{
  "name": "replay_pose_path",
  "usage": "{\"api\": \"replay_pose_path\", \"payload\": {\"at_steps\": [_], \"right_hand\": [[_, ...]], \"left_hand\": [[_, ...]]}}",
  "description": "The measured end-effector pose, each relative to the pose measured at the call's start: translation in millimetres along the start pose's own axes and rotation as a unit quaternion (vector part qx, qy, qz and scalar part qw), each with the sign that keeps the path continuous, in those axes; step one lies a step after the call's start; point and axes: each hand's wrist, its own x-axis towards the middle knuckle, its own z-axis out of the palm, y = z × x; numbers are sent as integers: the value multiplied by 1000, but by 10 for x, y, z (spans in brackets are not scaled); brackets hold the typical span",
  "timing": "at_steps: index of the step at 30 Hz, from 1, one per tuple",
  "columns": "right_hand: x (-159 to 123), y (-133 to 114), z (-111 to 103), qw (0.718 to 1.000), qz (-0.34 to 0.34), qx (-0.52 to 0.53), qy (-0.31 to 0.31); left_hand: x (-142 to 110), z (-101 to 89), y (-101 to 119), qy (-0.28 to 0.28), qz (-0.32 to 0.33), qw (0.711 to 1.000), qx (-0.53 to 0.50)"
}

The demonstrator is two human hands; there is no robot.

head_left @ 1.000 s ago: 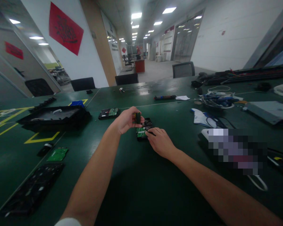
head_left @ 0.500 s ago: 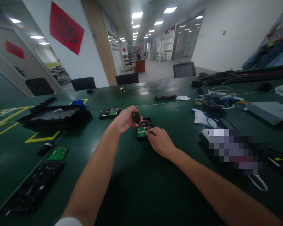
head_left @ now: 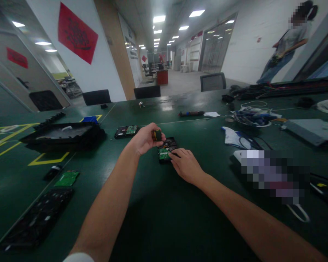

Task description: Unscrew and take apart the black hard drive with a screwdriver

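Note:
A hard drive (head_left: pixel 164 154) with a green circuit board on its near part lies on the dark green table in front of me. My left hand (head_left: pixel 149 138) is closed around the black-and-yellow handle of a screwdriver (head_left: pixel 157 135), held over the drive's far left part. The screwdriver's tip is hidden. From the right, my right hand (head_left: pixel 187 163) grips the drive's near right edge, thumb and fingertips beside the board. Another hard drive (head_left: pixel 126 131) with a green board sits beyond my left wrist.
A loose green circuit board (head_left: pixel 67 178) and a black perforated part (head_left: pixel 39 218) lie left. Farther back stands a black tray (head_left: pixel 61 134). A dark tool (head_left: pixel 191 113), a cable bundle (head_left: pixel 253 115) and a grey metal box (head_left: pixel 314 130) lie right. A person (head_left: pixel 285 47) is beyond the table.
The screwdriver handle has turned a little in my left hand, showing more yellow. My right hand stays on the drive. At the far right, the person has come more fully into view.

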Motion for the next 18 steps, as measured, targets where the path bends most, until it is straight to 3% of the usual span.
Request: {"api": "replay_pose_path", "payload": {"at_steps": [6, 12, 15, 18], "right_hand": [[3, 11, 24, 1000, 0, -2, 4], [3, 7, 19, 1000, -4, 1, 3], [-1, 9, 24, 1000, -4, 1, 9], [-2, 11, 27, 1000, -4, 1, 11]], "left_hand": [[44, -31, -38, 54, 88, 990, 94], [15, -28, -25, -10, 32, 998, 50], [19, -17, -24, 4, 28, 999, 32], [33, -14, -30, 37, 68, 995, 70]]}}
